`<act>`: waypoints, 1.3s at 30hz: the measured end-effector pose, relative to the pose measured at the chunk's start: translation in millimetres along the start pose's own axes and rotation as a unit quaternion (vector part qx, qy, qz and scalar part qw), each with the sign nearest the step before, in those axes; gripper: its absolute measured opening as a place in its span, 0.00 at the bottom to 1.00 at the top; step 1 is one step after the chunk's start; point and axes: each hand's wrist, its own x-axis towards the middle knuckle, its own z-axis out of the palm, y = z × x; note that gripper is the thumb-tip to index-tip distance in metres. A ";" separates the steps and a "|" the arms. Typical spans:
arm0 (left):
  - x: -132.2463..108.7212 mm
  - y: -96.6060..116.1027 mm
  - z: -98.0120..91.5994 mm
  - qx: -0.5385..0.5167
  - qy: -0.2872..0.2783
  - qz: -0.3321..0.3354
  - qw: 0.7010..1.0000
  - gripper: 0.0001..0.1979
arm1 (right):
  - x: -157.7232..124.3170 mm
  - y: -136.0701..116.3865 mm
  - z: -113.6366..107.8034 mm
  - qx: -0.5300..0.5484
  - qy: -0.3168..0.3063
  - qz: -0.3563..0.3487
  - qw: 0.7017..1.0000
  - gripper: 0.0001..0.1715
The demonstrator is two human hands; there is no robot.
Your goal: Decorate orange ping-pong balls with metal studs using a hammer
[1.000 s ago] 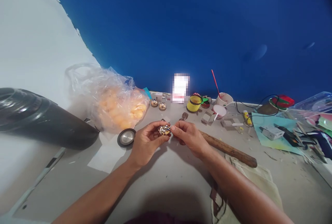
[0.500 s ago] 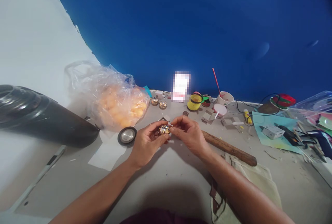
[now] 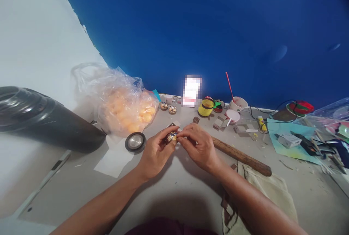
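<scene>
Left hand (image 3: 155,151) has its grip closed around a small shiny ball (image 3: 172,137), thumb on the near side, held just above the desk (image 3: 169,195) in the middle of the view. Right hand (image 3: 200,148) has its fingertips bunched right up against the ball's right side, but tbh I can't tell if that grip has hold of anything, the fingers hide it. 2 similar shiny balls (image 3: 172,109) sit farther back, side by side, near the clear bag (image 3: 127,109) of orange stuff. Black round lid (image 3: 135,142) is just left of the left hand, and a wooden stick (image 3: 242,157) lies slanting past the right one.
</scene>
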 end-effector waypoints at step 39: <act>-2.6 5.6 3.3 -0.002 0.002 -0.021 1.000 0.18 | -6.6 -5.5 -2.8 -0.098 0.016 -0.105 0.989 0.08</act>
